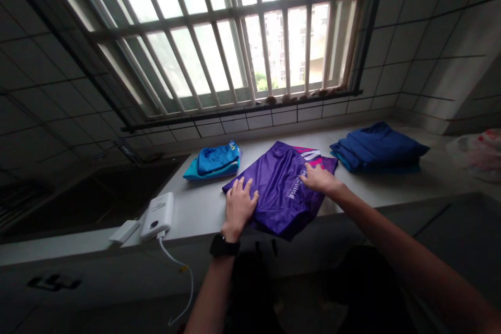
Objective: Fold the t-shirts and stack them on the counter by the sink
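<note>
Purple jersey [279, 193]: lies on the pale counter [199, 214], between the 2 folded piles, its shiny fabric creased, with white lettering across the middle and a pink-and-white panel showing at the far corner.
Left hand [238, 206]: sits on the jersey's near left edge, fingers spread, palm pressing down; a black watch [224, 245] circles the wrist.
Right hand [320, 178]: lies across the jersey's far right part, fingers together and pressing down on the cloth.
Grip: neither hand pinches anything; both press flat on the fabric.
Step in hand: this looks like smoothing the jersey flat while folding it.
Next move: the loose far corner seems to call for squaring up and folding over.
Left pile: a folded turquoise-and-blue garment [214, 162] lies beside the jersey.
Right pile: a folded navy garment [378, 148] lies further along.
Near the sink: a white power bank [158, 214] sits on the counter, its white cable [183, 282] hanging over the edge.
Beyond: a barred window [219, 36] lights the tiled wall.
</note>
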The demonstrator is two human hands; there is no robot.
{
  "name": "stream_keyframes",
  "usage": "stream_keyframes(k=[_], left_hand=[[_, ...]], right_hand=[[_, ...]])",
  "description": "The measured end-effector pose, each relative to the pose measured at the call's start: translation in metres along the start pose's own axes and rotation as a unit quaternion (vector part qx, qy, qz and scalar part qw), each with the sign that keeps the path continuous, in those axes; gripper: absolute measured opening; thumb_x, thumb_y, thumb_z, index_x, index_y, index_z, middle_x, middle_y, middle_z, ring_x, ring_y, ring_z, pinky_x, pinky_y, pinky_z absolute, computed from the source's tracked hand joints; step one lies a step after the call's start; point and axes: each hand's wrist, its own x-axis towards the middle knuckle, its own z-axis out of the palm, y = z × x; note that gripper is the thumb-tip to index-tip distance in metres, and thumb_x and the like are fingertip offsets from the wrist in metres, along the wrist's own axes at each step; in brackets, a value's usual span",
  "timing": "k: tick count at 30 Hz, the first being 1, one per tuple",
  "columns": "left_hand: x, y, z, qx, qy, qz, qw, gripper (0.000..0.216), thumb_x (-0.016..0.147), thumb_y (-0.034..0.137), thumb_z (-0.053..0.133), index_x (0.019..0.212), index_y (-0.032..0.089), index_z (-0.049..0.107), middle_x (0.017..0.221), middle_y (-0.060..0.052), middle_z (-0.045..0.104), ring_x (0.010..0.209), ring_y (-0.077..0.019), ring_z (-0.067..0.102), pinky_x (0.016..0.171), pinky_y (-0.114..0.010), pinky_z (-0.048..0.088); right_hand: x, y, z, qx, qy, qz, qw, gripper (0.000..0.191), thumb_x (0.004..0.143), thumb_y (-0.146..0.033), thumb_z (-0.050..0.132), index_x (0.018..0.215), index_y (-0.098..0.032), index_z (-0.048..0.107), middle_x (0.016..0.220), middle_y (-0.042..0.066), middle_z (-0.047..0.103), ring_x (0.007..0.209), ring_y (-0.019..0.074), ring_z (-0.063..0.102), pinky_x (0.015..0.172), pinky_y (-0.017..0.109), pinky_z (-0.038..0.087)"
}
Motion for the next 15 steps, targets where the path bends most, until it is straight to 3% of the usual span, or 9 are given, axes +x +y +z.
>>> stream_keyframes(k=[3,6,10,15], left_hand=[[0.008,-0.010,0.015,0.011,-0.059,-0.021,0.998,0.055,0.101,0.041,0.043,0.153,0.020,0.047,0.163,-0.012,0.039,0.151,-0.0303,0.034,0.122,-0.049,0.030],[0.000,-0.008,0.016,0.022,-0.064,-0.034,0.997,0.058,0.101,0.044,0.040,0.154,0.020,0.046,0.163,-0.013,0.039,0.150,-0.0310,0.036,0.121,-0.049,0.032],[-0.024,0.005,0.011,0.042,-0.032,-0.069,0.996,0.059,0.101,0.047,0.038,0.150,0.017,0.051,0.157,-0.017,0.046,0.145,-0.0338,0.044,0.115,-0.050,0.039],[-0.050,0.028,0.006,0.092,0.021,-0.100,0.990,0.067,0.101,0.052,0.033,0.144,0.006,0.056,0.146,-0.027,0.055,0.130,-0.0394,0.056,0.099,-0.050,0.050]], right_hand=[[-0.035,0.001,0.026,-0.045,-0.002,0.052,0.998,0.067,0.102,-0.054,0.038,0.158,-0.018,0.038,0.157,0.031,0.037,0.141,0.0439,0.045,0.105,0.055,0.042],[-0.048,0.002,0.042,-0.073,0.041,0.051,0.995,0.062,0.105,-0.047,0.033,0.160,-0.020,0.036,0.163,0.027,0.031,0.150,0.0413,0.031,0.113,0.053,0.032],[-0.034,0.011,0.046,-0.065,0.040,0.014,0.997,0.059,0.106,-0.043,0.030,0.161,-0.021,0.033,0.165,0.023,0.028,0.152,0.0370,0.028,0.118,0.051,0.025],[0.004,0.025,0.032,-0.050,0.002,-0.067,0.997,0.057,0.107,-0.039,0.022,0.162,-0.027,0.027,0.170,0.014,0.019,0.156,0.0310,0.018,0.122,0.061,0.014]])
